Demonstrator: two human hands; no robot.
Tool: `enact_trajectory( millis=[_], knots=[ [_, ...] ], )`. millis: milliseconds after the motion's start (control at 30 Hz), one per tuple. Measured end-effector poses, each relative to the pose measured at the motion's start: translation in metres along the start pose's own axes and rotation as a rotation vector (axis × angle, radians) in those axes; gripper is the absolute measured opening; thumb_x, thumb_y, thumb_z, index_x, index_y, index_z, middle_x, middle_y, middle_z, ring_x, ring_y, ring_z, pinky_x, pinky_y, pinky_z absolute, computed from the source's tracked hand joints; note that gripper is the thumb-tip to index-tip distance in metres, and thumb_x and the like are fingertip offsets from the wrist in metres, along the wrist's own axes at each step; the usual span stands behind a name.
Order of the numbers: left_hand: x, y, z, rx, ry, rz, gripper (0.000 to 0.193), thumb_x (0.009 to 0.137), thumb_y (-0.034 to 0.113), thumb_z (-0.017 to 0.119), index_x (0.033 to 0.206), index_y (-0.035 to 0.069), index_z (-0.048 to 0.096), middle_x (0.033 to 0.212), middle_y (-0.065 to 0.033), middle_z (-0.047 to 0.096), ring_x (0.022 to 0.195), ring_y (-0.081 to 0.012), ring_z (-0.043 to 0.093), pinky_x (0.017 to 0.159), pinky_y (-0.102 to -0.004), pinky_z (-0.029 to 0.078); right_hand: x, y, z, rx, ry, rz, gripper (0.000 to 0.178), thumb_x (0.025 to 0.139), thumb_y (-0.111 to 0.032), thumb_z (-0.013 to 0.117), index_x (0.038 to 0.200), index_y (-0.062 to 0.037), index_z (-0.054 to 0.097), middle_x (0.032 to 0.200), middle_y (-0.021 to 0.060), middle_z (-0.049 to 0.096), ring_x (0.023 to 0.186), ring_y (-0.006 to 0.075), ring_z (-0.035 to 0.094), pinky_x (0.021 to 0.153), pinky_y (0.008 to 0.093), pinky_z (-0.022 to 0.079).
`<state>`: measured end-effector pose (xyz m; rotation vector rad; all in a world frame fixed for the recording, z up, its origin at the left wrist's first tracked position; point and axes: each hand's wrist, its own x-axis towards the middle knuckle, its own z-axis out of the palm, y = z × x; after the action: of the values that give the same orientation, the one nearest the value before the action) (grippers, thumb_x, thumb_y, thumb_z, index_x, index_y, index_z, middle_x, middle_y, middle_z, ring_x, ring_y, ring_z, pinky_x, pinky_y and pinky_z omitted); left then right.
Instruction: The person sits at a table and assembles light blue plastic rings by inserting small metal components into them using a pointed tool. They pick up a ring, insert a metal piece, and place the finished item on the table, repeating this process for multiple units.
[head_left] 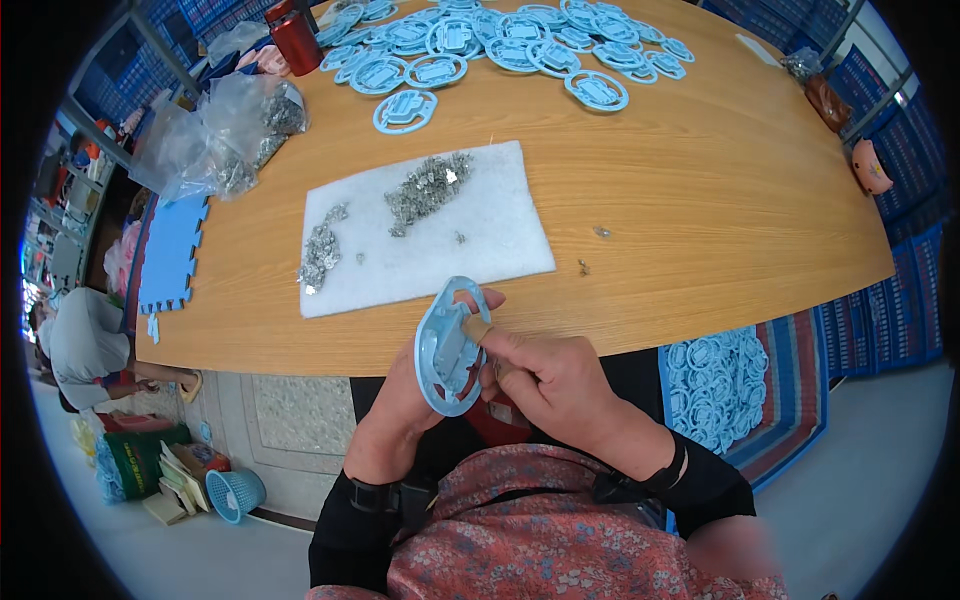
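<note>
A light-blue oval plastic part (pixel 440 350) with moulded ribs and cut-outs is tilted up in front of me, just off the table's near edge. My left hand (pixel 400 400) grips it from behind, fingertips showing past its right rim. From the right, my right hand (pixel 555 375) reaches onto the part, fingers bent and closed. A tan-covered fingertip of it presses against the inner ribs. Any small piece under that fingertip is hidden. Beyond the hands lies a white foam sheet (pixel 470 255) carrying small metal pieces (pixel 428 190) in a large heap and a smaller pile (pixel 320 255).
Many similar blue parts (pixel 515 45) cover the table's far side; more fill a striped-lined container (pixel 715 385) below right. Plastic bags of metal pieces (pixel 235 130), a red canister (pixel 292 38) and a blue mat (pixel 172 250) stand left. Another person (pixel 88 345) bends down at far left.
</note>
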<state>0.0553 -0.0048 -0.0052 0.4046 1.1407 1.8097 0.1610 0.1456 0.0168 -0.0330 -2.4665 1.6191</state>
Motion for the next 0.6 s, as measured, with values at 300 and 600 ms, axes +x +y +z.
enact_trajectory(
  millis=[300,600],
  knots=[
    [-0.001,-0.012,0.001,0.422,0.204,0.126,0.044,0.104,0.028,0.051,0.139,0.002,0.047,0.104,-0.0080,0.065,0.093,-0.0132,0.061,0.081,-0.0264,0.049,0.000,0.012,-0.001,0.073,-0.110,-0.025,0.043,0.088,-0.005,0.056,0.131,-0.0058,0.062,0.070,0.0124,0.061,0.062,0.0181,0.064,0.061,0.0289,0.050],
    [0.000,-0.011,0.002,-0.284,-0.002,0.065,0.047,0.098,0.024,0.061,0.137,0.002,0.047,0.090,-0.0102,0.063,0.072,-0.0175,0.062,0.059,-0.0325,0.052,-0.012,0.014,0.004,0.332,-0.015,-0.005,0.052,0.090,0.000,0.050,0.142,-0.0038,0.053,0.073,0.0047,0.064,0.069,0.0103,0.064,0.069,0.0251,0.051]
  ],
)
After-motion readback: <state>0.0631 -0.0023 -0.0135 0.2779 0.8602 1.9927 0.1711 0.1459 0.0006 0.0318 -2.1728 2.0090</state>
